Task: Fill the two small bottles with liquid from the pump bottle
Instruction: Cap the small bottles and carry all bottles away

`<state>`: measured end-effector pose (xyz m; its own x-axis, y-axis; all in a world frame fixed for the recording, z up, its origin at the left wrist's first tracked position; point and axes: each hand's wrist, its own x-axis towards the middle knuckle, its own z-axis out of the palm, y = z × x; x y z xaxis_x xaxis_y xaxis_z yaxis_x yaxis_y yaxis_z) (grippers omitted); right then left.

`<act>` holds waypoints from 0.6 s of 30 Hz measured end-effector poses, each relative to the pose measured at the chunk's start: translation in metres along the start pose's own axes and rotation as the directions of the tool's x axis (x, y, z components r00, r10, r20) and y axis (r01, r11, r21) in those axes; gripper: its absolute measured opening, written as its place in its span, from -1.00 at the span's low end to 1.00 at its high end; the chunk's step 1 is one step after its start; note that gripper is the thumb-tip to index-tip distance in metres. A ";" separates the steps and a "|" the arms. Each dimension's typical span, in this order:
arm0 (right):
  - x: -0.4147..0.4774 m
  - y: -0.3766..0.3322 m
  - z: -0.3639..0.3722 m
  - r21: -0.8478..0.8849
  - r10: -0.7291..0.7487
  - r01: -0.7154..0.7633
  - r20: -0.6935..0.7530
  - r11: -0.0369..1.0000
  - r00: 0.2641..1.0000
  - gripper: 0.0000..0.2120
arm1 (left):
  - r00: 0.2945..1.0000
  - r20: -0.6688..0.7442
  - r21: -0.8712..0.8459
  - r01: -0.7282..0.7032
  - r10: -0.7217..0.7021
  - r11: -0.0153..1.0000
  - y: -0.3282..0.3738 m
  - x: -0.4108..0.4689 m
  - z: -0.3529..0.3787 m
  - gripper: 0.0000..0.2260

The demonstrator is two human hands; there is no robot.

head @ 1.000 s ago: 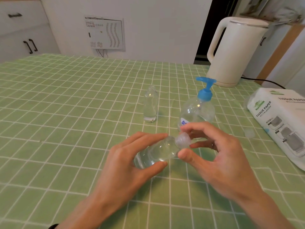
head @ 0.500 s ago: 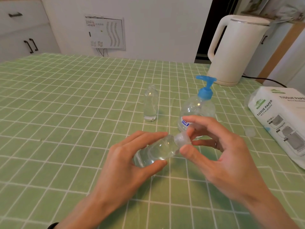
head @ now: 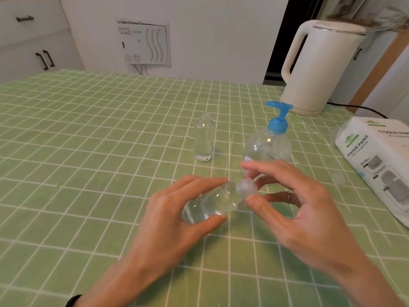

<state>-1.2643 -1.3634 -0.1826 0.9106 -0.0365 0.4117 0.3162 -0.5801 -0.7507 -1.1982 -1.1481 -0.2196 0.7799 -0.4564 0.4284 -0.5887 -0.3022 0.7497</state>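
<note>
My left hand (head: 174, 216) grips a small clear bottle (head: 212, 202) holding clear liquid, tilted with its neck pointing up and to the right. My right hand (head: 294, 202) pinches the translucent cap (head: 246, 187) on that neck between thumb and forefinger. A second small clear bottle (head: 204, 140) stands upright and uncapped farther back. The clear pump bottle (head: 269, 145) with a blue pump head stands behind my right fingers, which hide its lower part.
A loose translucent cap (head: 338, 178) lies on the green checked tablecloth (head: 88, 151) to the right. A white tissue paper pack (head: 380, 160) sits at the right edge. A cream electric kettle (head: 318, 67) with a black cord stands at the back right.
My right fingers have shifted around the cap on the held bottle. The bottle in my left hand and the other objects stay put.
</note>
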 end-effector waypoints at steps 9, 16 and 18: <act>-0.001 0.001 0.000 -0.004 0.023 -0.023 -0.009 1.000 1.000 -0.83 | 1.000 0.006 0.019 0.006 -0.006 1.000 0.001 -0.001 -0.001 -0.50; -0.001 0.003 0.000 -0.040 0.027 -0.027 0.018 0.999 0.999 -0.84 | 1.000 -0.001 0.035 0.004 -0.004 0.999 0.002 -0.002 -0.001 -0.50; -0.002 0.001 0.000 -0.002 0.052 -0.052 0.001 0.999 0.999 -0.76 | 1.000 0.002 0.032 -0.001 0.001 0.999 0.003 -0.002 0.000 -0.50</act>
<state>-1.2655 -1.3637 -0.1841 0.9261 -0.0656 0.3716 0.2679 -0.5794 -0.7698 -1.2013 -1.1475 -0.2183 0.7786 -0.4587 0.4282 -0.5963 -0.3282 0.7326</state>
